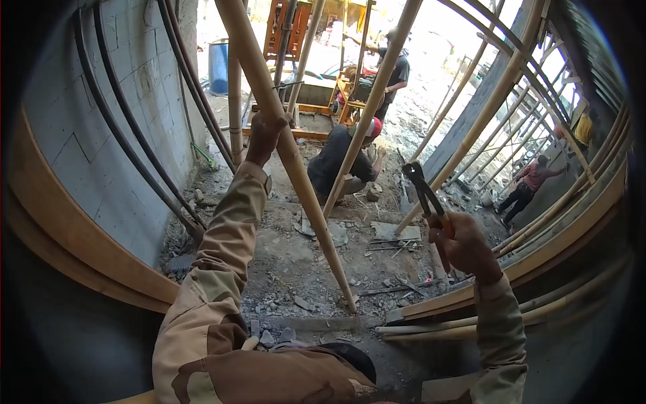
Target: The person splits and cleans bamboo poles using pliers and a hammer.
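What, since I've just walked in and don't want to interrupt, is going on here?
A person's left hand grips a slanting pole, below what looks like wire. The right hand holds pincers up, clear of that pole. Ahead, a crouching co-worker leans forward, and another person stands beside a machine.

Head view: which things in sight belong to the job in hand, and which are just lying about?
Likely job:
- black metal pincers with orange-brown handles, in the right hand
- long tan bamboo pole, in the left hand

Apparently unrelated:
- blue cylindrical barrel
- flat pale slab
- grey stone chunk
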A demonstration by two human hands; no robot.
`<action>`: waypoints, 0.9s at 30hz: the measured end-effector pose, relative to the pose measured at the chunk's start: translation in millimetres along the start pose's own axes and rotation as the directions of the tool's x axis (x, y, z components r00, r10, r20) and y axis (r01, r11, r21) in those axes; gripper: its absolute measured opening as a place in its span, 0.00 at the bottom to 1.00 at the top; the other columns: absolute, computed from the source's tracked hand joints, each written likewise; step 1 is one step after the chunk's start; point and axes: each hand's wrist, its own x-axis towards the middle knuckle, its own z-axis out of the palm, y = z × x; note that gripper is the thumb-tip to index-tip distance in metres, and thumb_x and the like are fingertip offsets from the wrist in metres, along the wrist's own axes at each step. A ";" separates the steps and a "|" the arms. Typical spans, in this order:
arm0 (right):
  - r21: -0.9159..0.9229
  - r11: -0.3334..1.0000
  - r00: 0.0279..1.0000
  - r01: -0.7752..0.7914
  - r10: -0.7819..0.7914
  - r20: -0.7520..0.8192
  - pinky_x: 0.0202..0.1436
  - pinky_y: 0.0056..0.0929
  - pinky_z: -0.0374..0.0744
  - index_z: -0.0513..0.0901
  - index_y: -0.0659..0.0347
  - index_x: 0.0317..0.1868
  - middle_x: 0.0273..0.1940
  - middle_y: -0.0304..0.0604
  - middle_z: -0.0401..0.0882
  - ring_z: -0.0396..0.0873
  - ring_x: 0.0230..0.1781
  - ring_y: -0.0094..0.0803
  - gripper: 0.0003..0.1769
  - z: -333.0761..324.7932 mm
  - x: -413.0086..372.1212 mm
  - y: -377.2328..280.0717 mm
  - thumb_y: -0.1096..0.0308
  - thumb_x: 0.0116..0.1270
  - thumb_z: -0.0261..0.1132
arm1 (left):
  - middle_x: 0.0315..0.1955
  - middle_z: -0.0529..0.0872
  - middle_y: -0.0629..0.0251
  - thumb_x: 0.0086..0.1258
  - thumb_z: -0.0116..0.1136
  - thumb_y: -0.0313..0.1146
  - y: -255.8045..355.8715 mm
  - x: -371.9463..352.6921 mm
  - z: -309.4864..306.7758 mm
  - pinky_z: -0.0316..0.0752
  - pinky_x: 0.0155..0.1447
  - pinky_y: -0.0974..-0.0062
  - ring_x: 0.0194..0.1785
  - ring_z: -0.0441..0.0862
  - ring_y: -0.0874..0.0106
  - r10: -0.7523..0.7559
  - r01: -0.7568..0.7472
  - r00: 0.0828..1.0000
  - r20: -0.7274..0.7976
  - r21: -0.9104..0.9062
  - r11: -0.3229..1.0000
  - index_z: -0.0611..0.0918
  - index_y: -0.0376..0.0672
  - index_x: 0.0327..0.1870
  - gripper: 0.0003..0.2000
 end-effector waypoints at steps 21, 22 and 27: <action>-0.788 0.547 0.846 0.281 0.246 0.472 0.31 0.36 0.93 0.76 0.67 0.66 0.46 0.55 0.87 0.92 0.31 0.45 0.27 -21.8 317.5 -246.3 0.87 0.66 0.57 | 0.30 0.86 0.63 0.67 0.71 0.41 -16.7 1.6 -7.5 0.82 0.40 0.70 0.34 0.86 0.72 0.001 0.002 0.999 0.053 -0.060 0.998 0.80 0.36 0.40 0.16; -0.773 0.582 0.848 0.252 0.252 0.466 0.32 0.36 0.93 0.77 0.67 0.66 0.46 0.55 0.87 0.92 0.32 0.46 0.28 -21.9 320.6 -241.7 0.88 0.64 0.57 | 0.30 0.86 0.62 0.66 0.71 0.41 -15.4 2.0 -5.3 0.82 0.40 0.71 0.34 0.87 0.72 0.018 -0.014 0.999 0.045 -0.081 0.997 0.81 0.36 0.40 0.16; -0.656 0.674 0.739 0.340 0.241 0.630 0.36 0.34 0.93 0.77 0.62 0.68 0.53 0.54 0.86 0.92 0.35 0.43 0.30 -25.1 346.4 -230.1 0.82 0.64 0.59 | 0.35 0.89 0.61 0.69 0.70 0.45 -16.2 0.2 -11.2 0.84 0.45 0.71 0.40 0.89 0.72 0.003 0.003 0.995 0.095 -0.061 0.998 0.84 0.33 0.46 0.21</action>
